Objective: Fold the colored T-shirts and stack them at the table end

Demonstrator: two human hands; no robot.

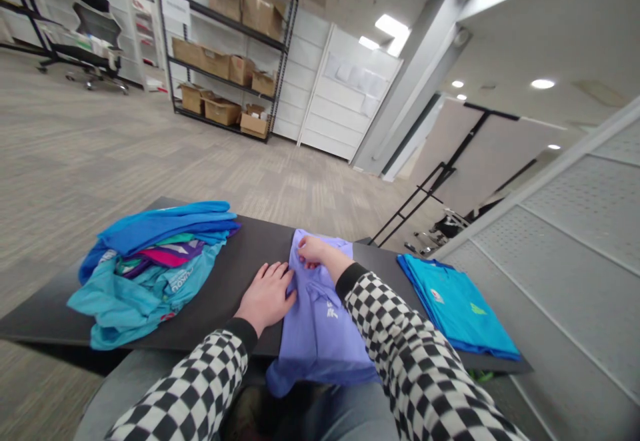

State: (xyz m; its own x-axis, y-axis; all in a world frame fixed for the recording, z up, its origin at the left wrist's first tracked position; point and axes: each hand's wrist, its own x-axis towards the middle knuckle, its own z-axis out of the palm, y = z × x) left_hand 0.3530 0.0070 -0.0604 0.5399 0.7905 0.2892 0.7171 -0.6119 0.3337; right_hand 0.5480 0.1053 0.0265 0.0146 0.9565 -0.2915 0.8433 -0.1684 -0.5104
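Your right hand (315, 251) pinches the shirt (327, 347), your left hand (267, 294) spread at its edge; its overhang could drag it crooked.

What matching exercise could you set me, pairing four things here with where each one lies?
1. Lavender shirt
2. Crumpled heap of clothes
3. Folded blue stack
4. Cardboard boxes

A. On the black-framed shelves across the room
B. At the right end of the dark table
C. Under the person's right hand
D. Toward the table's left end, beyond the left hand

Pairs: 1-C, 2-D, 3-B, 4-A
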